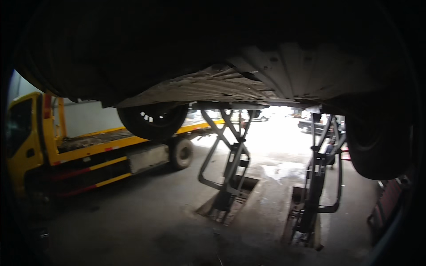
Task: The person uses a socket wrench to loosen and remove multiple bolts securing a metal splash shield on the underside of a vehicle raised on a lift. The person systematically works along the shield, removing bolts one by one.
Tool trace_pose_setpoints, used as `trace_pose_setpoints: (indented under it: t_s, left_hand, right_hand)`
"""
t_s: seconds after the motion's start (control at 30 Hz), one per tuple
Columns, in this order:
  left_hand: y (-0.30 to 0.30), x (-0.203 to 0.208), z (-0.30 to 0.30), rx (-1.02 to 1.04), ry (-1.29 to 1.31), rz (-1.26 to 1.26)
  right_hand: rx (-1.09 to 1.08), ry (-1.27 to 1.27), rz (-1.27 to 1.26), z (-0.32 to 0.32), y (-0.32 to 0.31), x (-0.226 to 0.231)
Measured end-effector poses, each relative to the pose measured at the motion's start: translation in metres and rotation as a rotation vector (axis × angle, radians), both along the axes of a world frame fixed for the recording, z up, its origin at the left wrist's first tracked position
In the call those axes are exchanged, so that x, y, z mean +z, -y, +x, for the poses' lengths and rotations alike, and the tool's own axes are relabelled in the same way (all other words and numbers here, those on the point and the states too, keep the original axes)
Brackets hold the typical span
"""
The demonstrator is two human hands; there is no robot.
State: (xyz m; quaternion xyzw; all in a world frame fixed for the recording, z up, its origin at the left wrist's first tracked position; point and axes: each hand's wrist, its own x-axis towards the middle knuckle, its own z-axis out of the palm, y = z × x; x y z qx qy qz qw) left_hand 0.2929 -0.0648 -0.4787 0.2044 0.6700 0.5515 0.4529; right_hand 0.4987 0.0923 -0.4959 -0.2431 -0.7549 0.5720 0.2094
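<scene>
Neither of my hands shows in the head view. Overhead spreads the dark underside of a raised car [293, 73], its ribbed panels lit from the far side. One tyre [155, 120] hangs at the left and another tyre [377, 148] at the right, nearer and in deep shadow. Two scissor lift frames, a left one [230, 164] and a right one [316, 177], rise from recesses in the floor and hold the car up. Much of the upper picture is too dark to make out.
A yellow flatbed truck [106, 146] stands along the left. At the right edge is a dark red rack-like object [388, 204]. Concrete floor [146, 213] runs below, with floor recesses [248, 184] around the lift legs. A dark car [310, 126] stands in the bright opening beyond.
</scene>
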Motion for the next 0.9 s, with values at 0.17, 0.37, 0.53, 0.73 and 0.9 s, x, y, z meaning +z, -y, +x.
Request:
trace_pose_setpoints:
  t_s: [0.17, 0.37, 0.53, 0.73, 0.9]
  left_hand:
    - [0.014, -0.052, 0.036, 0.227, 0.318, -0.121]
    - [-0.026, -0.025, 0.022, 0.472, 0.392, -0.016]
    - [-0.031, -0.046, -0.02, 0.397, 0.426, 0.152]
    - [-0.116, 0.036, -0.051, 0.389, -0.558, 0.185]
    - [-0.169, 0.054, -0.133, 0.181, 0.051, 0.194]
  right_hand:
    - [0.099, 0.186, -0.145, 0.029, -0.008, -0.01]
    - [0.281, 0.106, 0.077, -0.019, -0.037, -0.007]
    - [0.365, 0.132, 0.003, -0.049, -0.061, 0.0]
    - [0.294, 0.101, 0.008, -0.08, -0.087, 0.038]
    - [0.15, -0.081, 0.202, -0.114, -0.142, 0.076]
